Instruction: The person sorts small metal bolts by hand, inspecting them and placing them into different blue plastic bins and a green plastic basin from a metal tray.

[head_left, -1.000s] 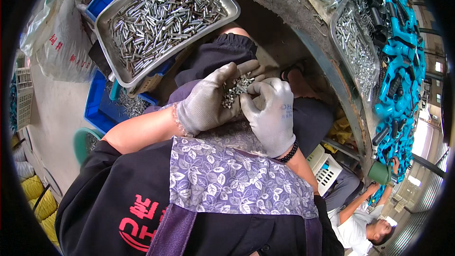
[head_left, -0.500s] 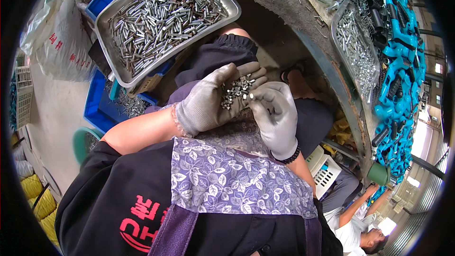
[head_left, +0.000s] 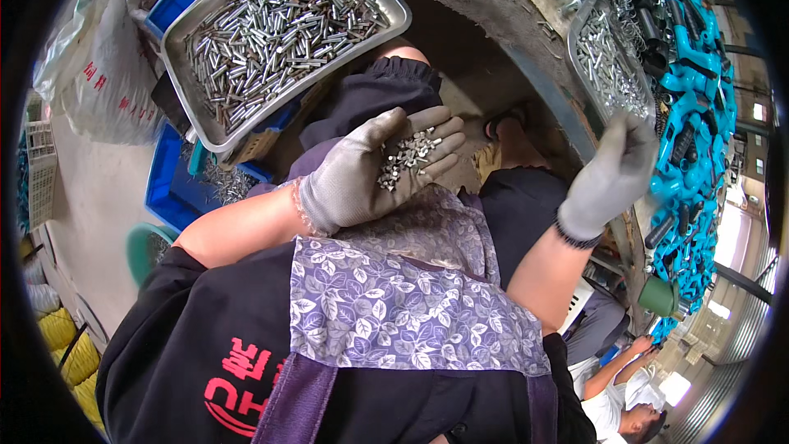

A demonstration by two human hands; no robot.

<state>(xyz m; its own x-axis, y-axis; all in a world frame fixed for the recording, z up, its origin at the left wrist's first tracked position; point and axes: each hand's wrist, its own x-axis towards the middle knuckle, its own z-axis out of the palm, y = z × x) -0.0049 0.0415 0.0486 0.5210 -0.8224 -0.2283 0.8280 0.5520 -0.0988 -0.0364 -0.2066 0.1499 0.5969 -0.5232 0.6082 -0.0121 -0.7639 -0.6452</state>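
My gloved left hand [head_left: 349,174] lies palm up in front of my apron, its fingers stretched out. A heap of small silvery metal pieces [head_left: 405,158], like short rivets or stubby pins, rests across its palm and finger roots. Off to the right, my gloved right hand [head_left: 615,174] is raised at the bench edge, just in front of a clear tray [head_left: 573,48] of loose metal pins. Motion smears its fingers, so whether it holds anything is hidden from me. A black beaded bracelet [head_left: 578,235] circles that wrist.
A metal tray [head_left: 215,141] full of steel pins stands ahead on the left, above blue bins [head_left: 164,189]. Turquoise tool parts [head_left: 699,107] and springs pile up on the bench [head_left: 534,49] at right. A co-worker [head_left: 612,407] sits beyond, lower right, near a green cup [head_left: 657,298].
My right hand has left the heap in my left palm and swung right, up to the bench edge. The left hand stays nearly where it was, still bearing the pieces.
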